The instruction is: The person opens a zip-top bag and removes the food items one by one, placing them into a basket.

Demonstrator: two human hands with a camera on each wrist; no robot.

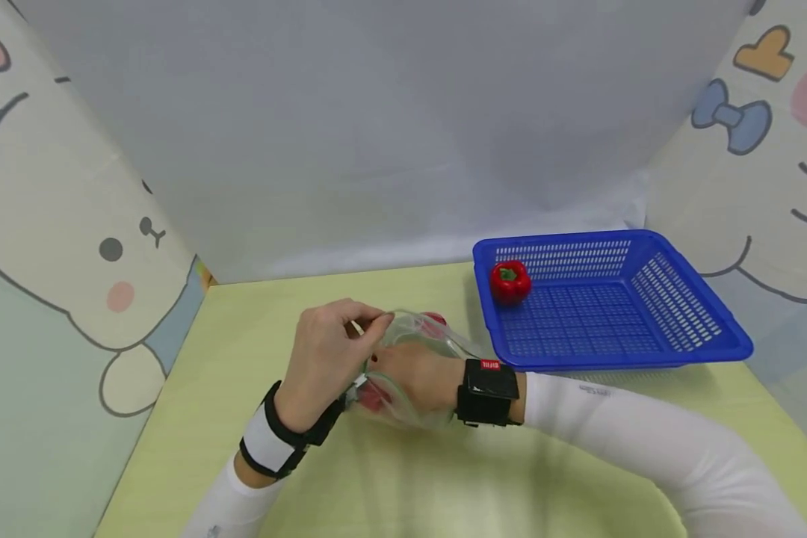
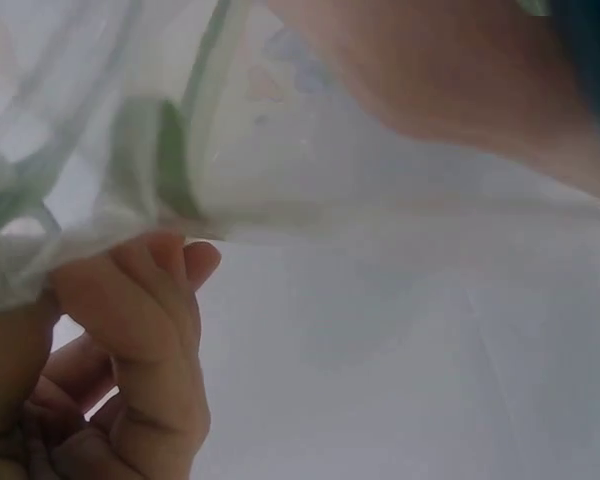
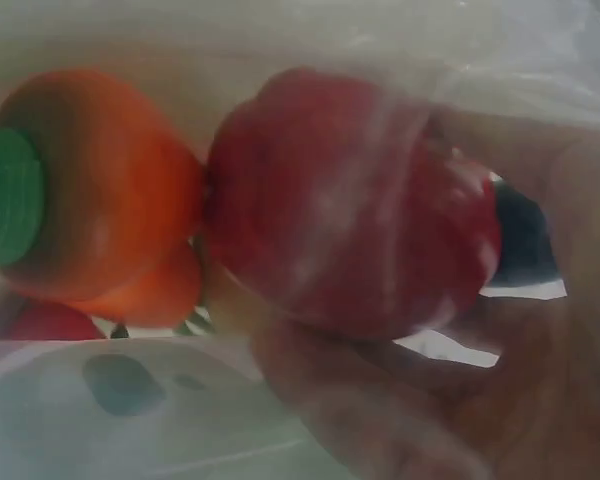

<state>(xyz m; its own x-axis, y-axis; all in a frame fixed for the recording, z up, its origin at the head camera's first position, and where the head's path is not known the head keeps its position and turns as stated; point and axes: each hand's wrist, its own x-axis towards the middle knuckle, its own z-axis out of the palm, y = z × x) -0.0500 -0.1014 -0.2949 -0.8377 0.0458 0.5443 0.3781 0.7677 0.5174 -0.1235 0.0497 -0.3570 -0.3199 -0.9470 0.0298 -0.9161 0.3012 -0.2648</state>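
A translucent plastic bag (image 1: 403, 407) with green edging lies on the table in front of me. My left hand (image 1: 336, 359) pinches the bag's rim between thumb and fingers. Inside the bag, my right hand (image 1: 420, 373) has its fingers and thumb round a red bell pepper (image 3: 345, 205), seen through the plastic in the right wrist view. Beside that pepper sits an orange fruit (image 3: 105, 185) with a green top, and more orange and red things show below it. In the head view the bag and the hands partly hide the contents.
A blue plastic basket (image 1: 612, 364) stands at the right, just beyond my right forearm. Another red bell pepper (image 1: 509, 282) lies in its left back corner. The yellow table (image 1: 255, 306) ends at a grey back wall, with cartoon-printed panels on both sides.
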